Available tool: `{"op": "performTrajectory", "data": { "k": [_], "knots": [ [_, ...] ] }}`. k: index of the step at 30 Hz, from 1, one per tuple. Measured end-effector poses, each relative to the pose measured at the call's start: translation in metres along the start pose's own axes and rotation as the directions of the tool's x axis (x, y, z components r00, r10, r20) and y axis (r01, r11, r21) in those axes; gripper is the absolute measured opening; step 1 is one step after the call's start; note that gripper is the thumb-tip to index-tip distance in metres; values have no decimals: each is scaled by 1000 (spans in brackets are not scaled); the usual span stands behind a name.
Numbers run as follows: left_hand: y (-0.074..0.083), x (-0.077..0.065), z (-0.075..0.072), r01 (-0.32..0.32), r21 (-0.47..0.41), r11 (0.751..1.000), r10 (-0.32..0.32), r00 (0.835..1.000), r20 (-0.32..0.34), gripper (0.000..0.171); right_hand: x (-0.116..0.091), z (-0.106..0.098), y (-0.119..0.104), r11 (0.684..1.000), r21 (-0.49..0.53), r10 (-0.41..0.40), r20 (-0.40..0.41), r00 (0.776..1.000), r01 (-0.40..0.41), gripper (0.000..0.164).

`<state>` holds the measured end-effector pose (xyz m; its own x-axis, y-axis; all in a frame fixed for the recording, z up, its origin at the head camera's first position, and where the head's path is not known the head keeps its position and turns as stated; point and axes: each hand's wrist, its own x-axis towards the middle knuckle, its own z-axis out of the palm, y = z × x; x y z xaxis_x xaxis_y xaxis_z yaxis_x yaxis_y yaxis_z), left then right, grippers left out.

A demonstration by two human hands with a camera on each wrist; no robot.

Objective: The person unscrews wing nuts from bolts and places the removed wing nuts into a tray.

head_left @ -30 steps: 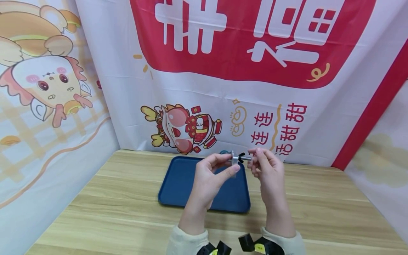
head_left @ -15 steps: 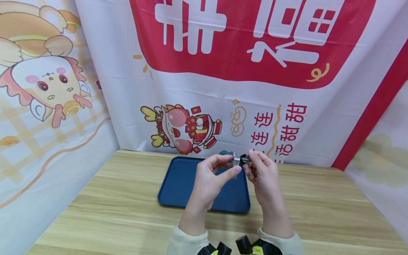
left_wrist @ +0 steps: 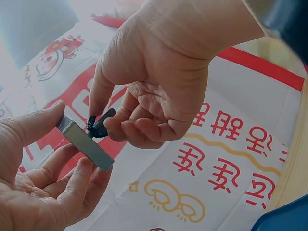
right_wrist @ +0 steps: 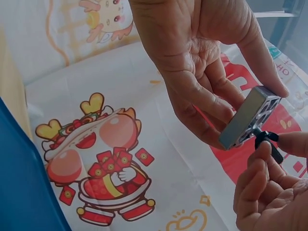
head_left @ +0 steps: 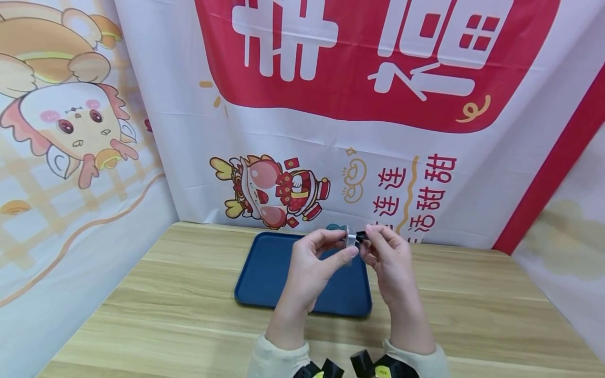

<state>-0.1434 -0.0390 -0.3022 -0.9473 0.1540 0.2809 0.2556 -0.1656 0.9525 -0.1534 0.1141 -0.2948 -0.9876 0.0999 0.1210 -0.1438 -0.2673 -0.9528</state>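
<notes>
In the head view my left hand [head_left: 304,270] holds a small silver metal block [head_left: 350,240] above the tray, thumb at one edge and fingers at the other. A threaded bolt [left_wrist: 108,118] sticks out of the block's face, with a black wing nut [left_wrist: 99,130] on it close to the block. My right hand [head_left: 391,262] pinches this wing nut between thumb and index finger, its other fingers curled below. From the right wrist view, the block [right_wrist: 249,118] shows a hollowed, ribbed face on the wing nut's side.
Under the hands a blue tray [head_left: 264,286] lies on the wooden table [head_left: 156,304]. A printed white and red cloth [head_left: 283,123] hangs right behind the table's back edge, and another patterned cloth [head_left: 85,220] stands at the left.
My right hand has moved left, from the free end of the bolt to the wing nut beside the block. The left hand stays nearly still with the block.
</notes>
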Motion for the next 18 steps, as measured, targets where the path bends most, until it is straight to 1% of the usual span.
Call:
{"op": "performTrajectory", "data": {
  "k": [5, 11, 15, 18],
  "knots": [
    [0, 0, -1, -4, -11, 1000, 4, 1000, -7, 34, -1, -4, 0, 998, -21, -63, 56, 996, 65, 25],
    [0, 0, -2, 0, -14, 1000, -1, 1000, -7, 34, -2, -7, 0, 990, -47, -123, 111, 986, 129, 20],
    [0, 0, -2, 2, -17, 1000, -2, 1000, -5, 34, -1, -10, 2, 978, -82, -179, 146, 973, 192, 16],
    [0, 0, -3, 3, -17, 1000, -3, 1000, -4, 34, 1, -12, 4, 962, -111, -228, 177, 958, 249, 13]
  ]
}}
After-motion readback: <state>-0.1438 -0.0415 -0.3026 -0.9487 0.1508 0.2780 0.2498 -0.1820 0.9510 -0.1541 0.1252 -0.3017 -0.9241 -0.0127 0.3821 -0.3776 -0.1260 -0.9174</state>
